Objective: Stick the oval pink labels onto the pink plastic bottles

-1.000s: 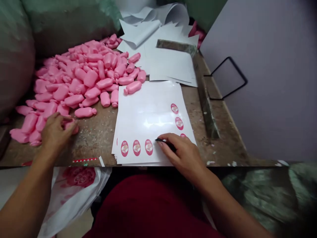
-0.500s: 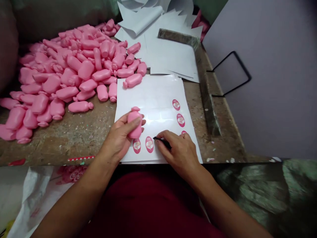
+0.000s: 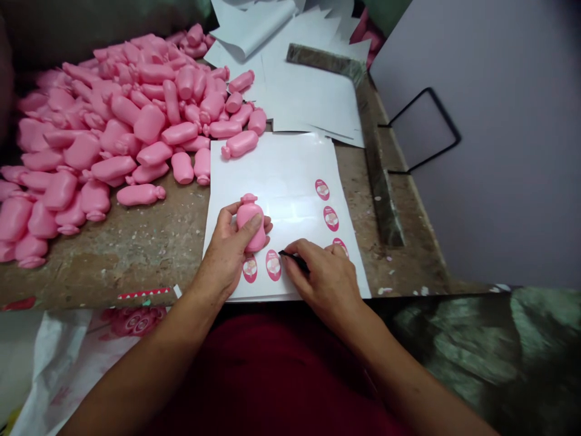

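My left hand [image 3: 227, 245] is closed round a small pink plastic bottle [image 3: 250, 225], its neck pointing away from me. It is held just above a white sticker sheet [image 3: 290, 175]. In my right hand [image 3: 324, 269] is a thin black pointed tool [image 3: 294, 261], mostly hidden by the fingers; I cannot tell its exact kind. Its tip is at the upper right edge of an oval pink sticker [image 3: 273, 265]. Another oval sticker [image 3: 250, 268] lies to the left, partly under the bottle and hand. Several more stickers [image 3: 331, 218] run down the sheet's right side.
A large heap of pink bottles [image 3: 122, 121] covers the table's left and back, and one bottle [image 3: 240, 145] lies on the sheet's top edge. White paper sheets [image 3: 313, 97] lie behind, under a dark angled bar [image 3: 374, 163]. At right, a grey panel [image 3: 499, 151] has a black wire loop [image 3: 445, 121].
The bottle in my left hand has turned slightly, showing more of its broad face. The right hand's tool tip has shifted slightly left toward the sticker. The camera view has moved a little.
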A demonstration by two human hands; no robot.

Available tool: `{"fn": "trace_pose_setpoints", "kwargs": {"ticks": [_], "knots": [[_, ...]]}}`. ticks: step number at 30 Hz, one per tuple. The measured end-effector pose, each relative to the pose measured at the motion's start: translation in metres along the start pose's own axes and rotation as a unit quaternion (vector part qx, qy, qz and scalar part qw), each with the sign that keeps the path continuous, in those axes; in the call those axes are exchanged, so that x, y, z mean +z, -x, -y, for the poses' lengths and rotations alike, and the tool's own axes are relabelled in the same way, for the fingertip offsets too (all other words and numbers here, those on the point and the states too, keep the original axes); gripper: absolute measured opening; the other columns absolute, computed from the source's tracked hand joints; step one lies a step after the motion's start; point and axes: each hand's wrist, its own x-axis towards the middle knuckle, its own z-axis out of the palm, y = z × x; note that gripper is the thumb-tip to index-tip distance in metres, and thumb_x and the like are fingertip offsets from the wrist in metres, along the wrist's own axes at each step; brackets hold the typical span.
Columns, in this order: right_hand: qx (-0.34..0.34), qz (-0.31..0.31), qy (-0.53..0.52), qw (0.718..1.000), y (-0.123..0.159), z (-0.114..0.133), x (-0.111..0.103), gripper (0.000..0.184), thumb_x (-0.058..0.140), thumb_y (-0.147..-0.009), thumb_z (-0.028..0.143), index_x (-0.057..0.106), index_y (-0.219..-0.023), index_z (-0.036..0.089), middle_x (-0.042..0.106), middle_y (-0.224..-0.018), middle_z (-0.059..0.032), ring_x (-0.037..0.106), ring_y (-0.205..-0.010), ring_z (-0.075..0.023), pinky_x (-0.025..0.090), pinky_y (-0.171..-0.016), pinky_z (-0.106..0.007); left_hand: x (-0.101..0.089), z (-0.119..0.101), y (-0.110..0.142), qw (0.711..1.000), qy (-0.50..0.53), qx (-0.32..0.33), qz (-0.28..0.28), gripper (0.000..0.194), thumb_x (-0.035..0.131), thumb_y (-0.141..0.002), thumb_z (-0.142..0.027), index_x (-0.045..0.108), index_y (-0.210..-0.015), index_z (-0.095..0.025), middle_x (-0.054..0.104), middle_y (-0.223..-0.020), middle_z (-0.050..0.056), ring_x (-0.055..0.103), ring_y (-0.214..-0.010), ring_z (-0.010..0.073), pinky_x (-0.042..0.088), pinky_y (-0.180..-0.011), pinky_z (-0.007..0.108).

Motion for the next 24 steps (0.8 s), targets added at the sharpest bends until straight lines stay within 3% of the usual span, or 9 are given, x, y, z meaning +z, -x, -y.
{"fn": "trace_pose_setpoints", "kwargs": {"ticks": [5, 12, 17, 20, 24], "knots": [[0.007, 0.03, -0.057, 0.998, -0.002, -0.006, -0.003, 0.017, 0.052, -0.093, 0.03, 0.066, -0.09, 0.023, 0.073, -0.075, -0.0017, 0.054, -0.06, -0.0184, 0.031, -0.07, -0.031, -0.002, 0.003, -0.001, 1.0, 0.01, -0.001, -0.004, 0.033, 0.08, -0.076, -0.029, 0.062, -0.1, -0.015, 0.069, -0.093, 0.006, 0.068, -0.092, 0.019, 0.053, -0.086, 0.032], [0.004, 0.011, 0.001, 1.0, 0.003, -0.007, -0.001, 0.015, 0.053, -0.093, 0.029, 0.066, -0.09, 0.021, 0.075, -0.079, -0.002, 0.047, -0.054, -0.016, 0.028, -0.072, -0.033, -0.003, 0.003, -0.003, 1.0, 0.024, -0.001, -0.019, 0.028, 0.073, -0.083, -0.026, 0.059, -0.106, -0.017, 0.069, -0.091, 0.005, 0.071, -0.088, 0.0195, 0.055, -0.087, 0.036], [0.017, 0.005, -0.003, 1.0, -0.004, -0.002, 0.002, 0.024, 0.057, -0.092, 0.039, 0.062, -0.078, 0.02, 0.071, -0.07, -0.0025, 0.046, -0.054, -0.0142, 0.026, -0.071, -0.034, -0.003, 0.004, -0.002, 1.0, 0.022, 0.011, -0.012, 0.028, 0.071, -0.085, -0.026, 0.058, -0.109, -0.018, 0.069, -0.09, 0.004, 0.071, -0.085, 0.0184, 0.056, -0.085, 0.035], [0.081, 0.041, -0.109, 0.99, -0.01, -0.004, -0.005, 0.026, 0.062, -0.085, 0.042, 0.058, -0.069, 0.021, 0.06, -0.058, 0.0019, 0.043, -0.054, -0.0134, 0.029, -0.067, -0.032, -0.004, 0.004, -0.003, 1.0, 0.024, 0.014, -0.013, 0.028, 0.072, -0.084, -0.026, 0.059, -0.107, -0.018, 0.069, -0.088, 0.004, 0.071, -0.086, 0.0182, 0.056, -0.084, 0.034], [0.154, 0.079, -0.376, 0.91, -0.016, -0.007, -0.023, 0.029, 0.064, -0.077, 0.044, 0.051, -0.063, 0.022, 0.046, -0.057, 0.0049, 0.04, -0.055, -0.0119, 0.03, -0.055, -0.027, -0.004, 0.003, -0.004, 0.999, 0.022, 0.024, -0.014, 0.028, 0.074, -0.081, -0.025, 0.059, -0.103, -0.017, 0.069, -0.087, 0.003, 0.071, -0.087, 0.0181, 0.056, -0.082, 0.032]]}}
